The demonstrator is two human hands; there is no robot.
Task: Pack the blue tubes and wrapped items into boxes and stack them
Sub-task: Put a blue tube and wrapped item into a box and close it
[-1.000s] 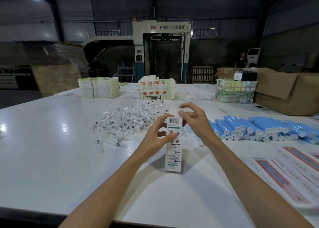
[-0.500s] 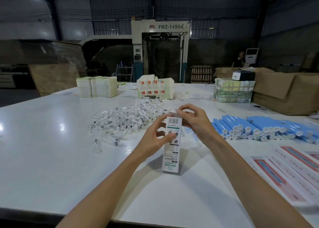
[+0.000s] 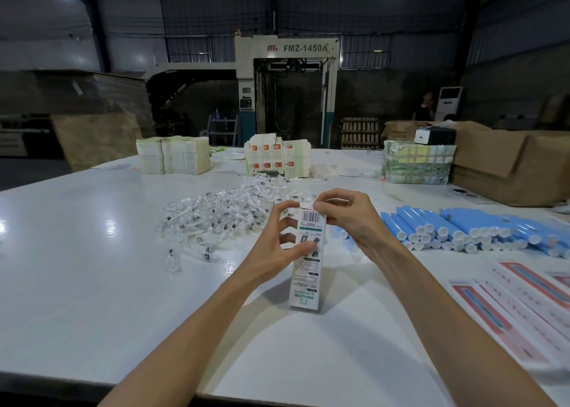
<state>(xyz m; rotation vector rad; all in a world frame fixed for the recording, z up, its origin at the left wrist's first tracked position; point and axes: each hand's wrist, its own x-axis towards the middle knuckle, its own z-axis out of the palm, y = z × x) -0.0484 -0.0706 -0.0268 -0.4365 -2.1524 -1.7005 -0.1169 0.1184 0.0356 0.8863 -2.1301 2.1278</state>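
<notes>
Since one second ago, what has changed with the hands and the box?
The right hand crept slightly left along the top flap of the box, which it pinches. The left hand still grips the box, upright on the table; the blue tubes and wrapped items lie unmoved.

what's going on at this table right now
A person is closing up a narrow white box that stands on end on the white table. The left hand grips the box around its middle, while the right hand pinches the top flap. A pile of clear wrapped items lies just behind, and the blue tubes lie in a heap to the right. More boxes are stacked farther back.
</notes>
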